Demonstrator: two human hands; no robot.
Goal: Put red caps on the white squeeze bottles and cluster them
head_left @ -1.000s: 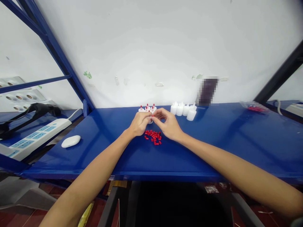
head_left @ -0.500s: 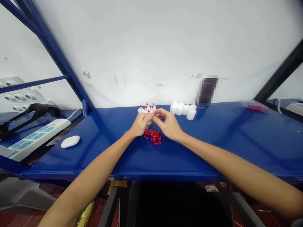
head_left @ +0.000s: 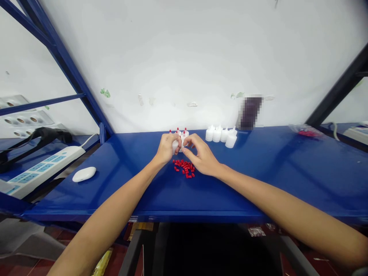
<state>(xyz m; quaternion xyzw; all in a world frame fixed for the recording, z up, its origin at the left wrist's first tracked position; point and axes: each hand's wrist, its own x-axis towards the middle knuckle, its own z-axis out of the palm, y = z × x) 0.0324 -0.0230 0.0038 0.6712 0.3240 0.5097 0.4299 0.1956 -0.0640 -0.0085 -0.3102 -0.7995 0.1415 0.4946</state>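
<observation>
My left hand is wrapped round a white bottle, whose top is mostly hidden by the fingers. Close on its right, my right hand has thumb and fingers curved apart, beside another white bottle with a red tip; nothing shows between the fingertips. Several white bottles with red tips stand just behind the hands. In front of them lies a loose pile of small red caps. Farther right stand several white bottles without red caps.
A white oval case lies on the blue table at left, near a power strip and a black strap. A clear bag with red pieces is at the back right. Blue frame posts flank the table.
My hands have moved apart slightly. The white bottle in my left hand now shows beside its fingers, and my right thumb and fingers have opened.
</observation>
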